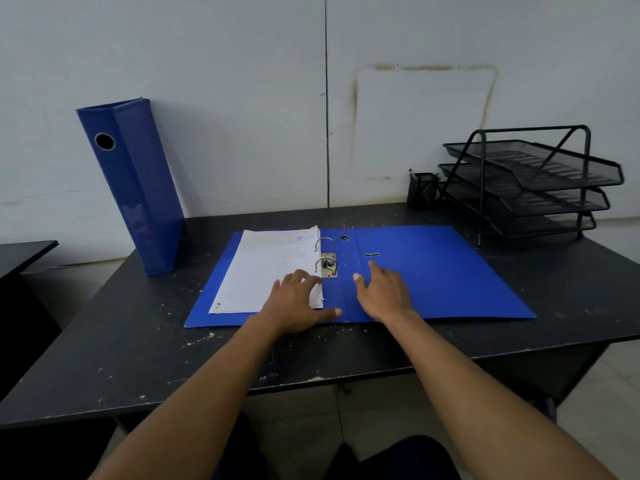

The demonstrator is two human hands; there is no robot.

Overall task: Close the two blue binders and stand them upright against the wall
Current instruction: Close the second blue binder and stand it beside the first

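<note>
One blue binder (pixel 138 188) stands closed and upright at the table's back left, leaning against the white wall (pixel 242 98). A second blue binder (pixel 443 271) lies wide open and flat in the middle of the black table (pixel 121 348). A stack of white papers (pixel 266 268) sits on its left cover, threaded on two metal rings (pixel 325 259). My left hand (pixel 298 301) rests flat on the papers' near right corner, fingers spread. My right hand (pixel 384 292) lies flat on the binder's spine and right cover, fingers apart, holding nothing.
A black three-tier mesh paper tray (pixel 533 181) stands at the back right, with a small black pen holder (pixel 422 190) beside it. Another dark table's corner (pixel 24 254) shows at the far left. My dark-clothed legs are below the table's front edge.
</note>
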